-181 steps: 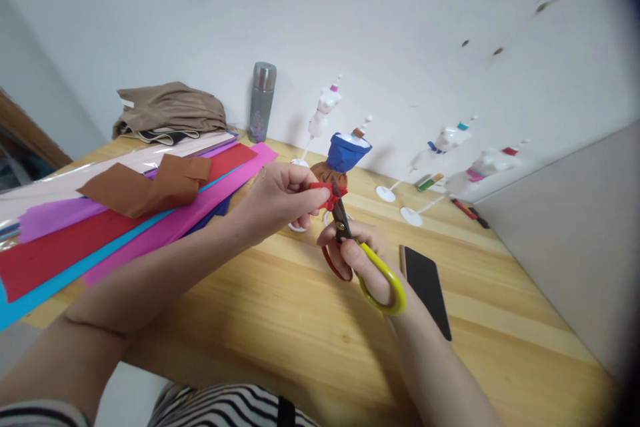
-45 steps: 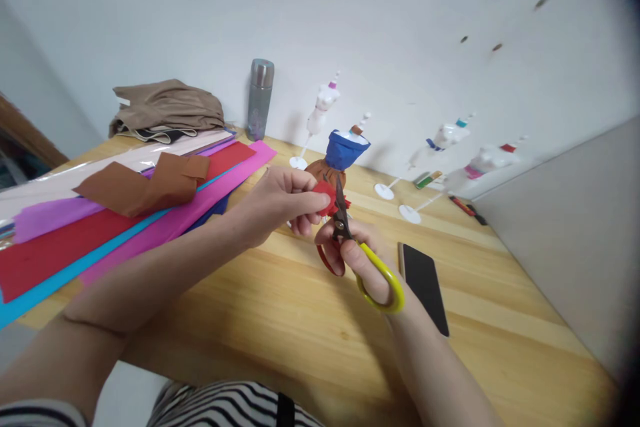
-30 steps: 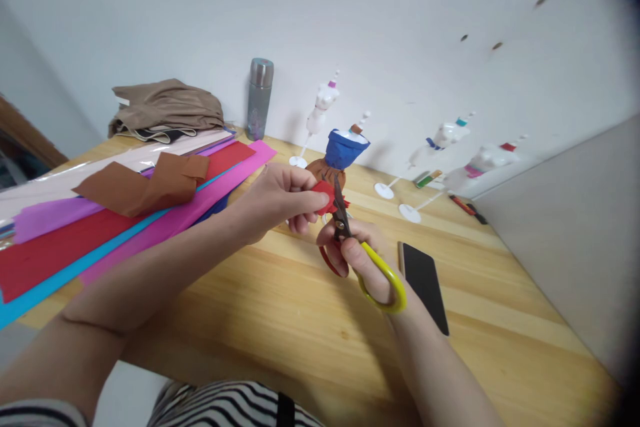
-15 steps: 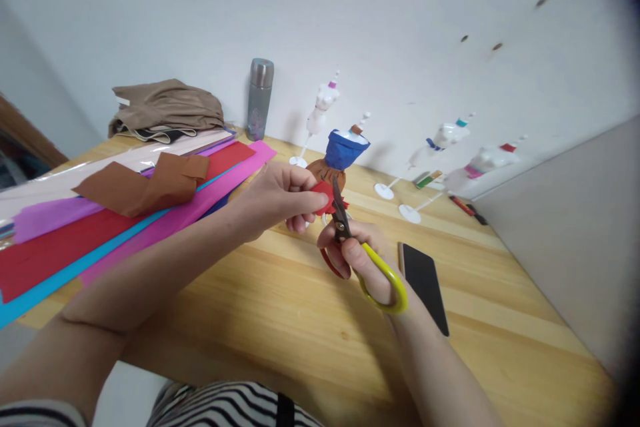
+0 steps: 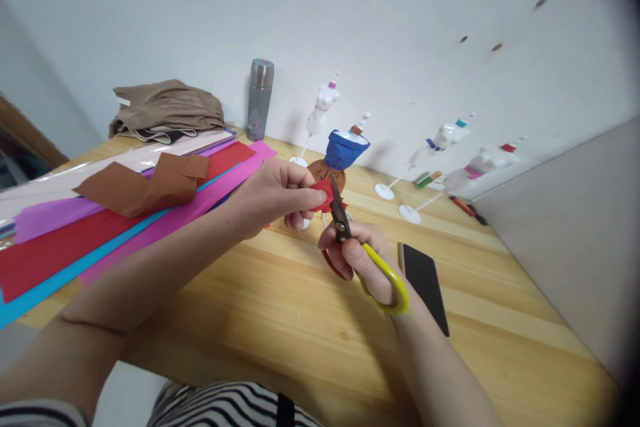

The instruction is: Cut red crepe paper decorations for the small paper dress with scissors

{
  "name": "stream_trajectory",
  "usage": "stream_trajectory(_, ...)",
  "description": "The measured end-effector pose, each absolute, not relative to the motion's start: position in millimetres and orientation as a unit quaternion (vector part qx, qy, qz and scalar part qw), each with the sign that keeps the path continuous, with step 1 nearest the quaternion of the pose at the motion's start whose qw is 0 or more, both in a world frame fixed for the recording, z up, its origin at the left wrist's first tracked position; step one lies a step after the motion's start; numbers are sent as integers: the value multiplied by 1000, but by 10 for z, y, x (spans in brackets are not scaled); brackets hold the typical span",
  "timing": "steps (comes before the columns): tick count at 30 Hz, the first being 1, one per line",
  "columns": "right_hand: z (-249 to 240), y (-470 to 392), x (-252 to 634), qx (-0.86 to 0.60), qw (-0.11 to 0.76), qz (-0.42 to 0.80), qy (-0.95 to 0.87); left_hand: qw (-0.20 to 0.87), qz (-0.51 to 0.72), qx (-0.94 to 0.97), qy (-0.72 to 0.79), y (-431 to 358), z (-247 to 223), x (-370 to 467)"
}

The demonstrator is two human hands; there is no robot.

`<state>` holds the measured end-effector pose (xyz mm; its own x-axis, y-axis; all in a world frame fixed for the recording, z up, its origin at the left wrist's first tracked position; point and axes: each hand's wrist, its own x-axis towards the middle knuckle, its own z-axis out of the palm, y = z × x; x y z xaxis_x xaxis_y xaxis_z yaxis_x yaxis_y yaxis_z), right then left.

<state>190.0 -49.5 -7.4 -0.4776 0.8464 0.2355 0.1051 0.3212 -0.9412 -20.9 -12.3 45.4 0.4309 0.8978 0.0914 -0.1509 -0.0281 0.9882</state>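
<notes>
Left hand [image 5: 280, 197] pinches red material [image 5: 325, 187], right hand [image 5: 367, 260] grips scissors [image 5: 342, 227], and brown cloth [image 5: 173, 100] bears an unreadable tag [image 5: 123, 102].

Your left hand [image 5: 287, 197] pinches a red scrap [image 5: 325, 191]; your right hand [image 5: 365, 253] grips scissors [image 5: 341, 227], the dark blades [image 5: 338, 207] at the scrap's edge, just right of your left fingertips [image 5: 316, 199]. Beyond those fingertips stands a mannequin [image 5: 345, 151] wrapped in blue and brown; a smartphone [image 5: 425, 288] lies right of your right hand.
</notes>
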Motion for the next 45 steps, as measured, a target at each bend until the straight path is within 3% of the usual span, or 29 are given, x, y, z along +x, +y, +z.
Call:
stream_trajectory(24, -47, -465, 1874, -292, 405, 469, -728, 662, 408, 548, 309, -116, 454, -197)
stream_trajectory(45, -58, -487, 1868, -305, 397, 467, -729, 631, 413, 562, 340, -138, 509, -226)
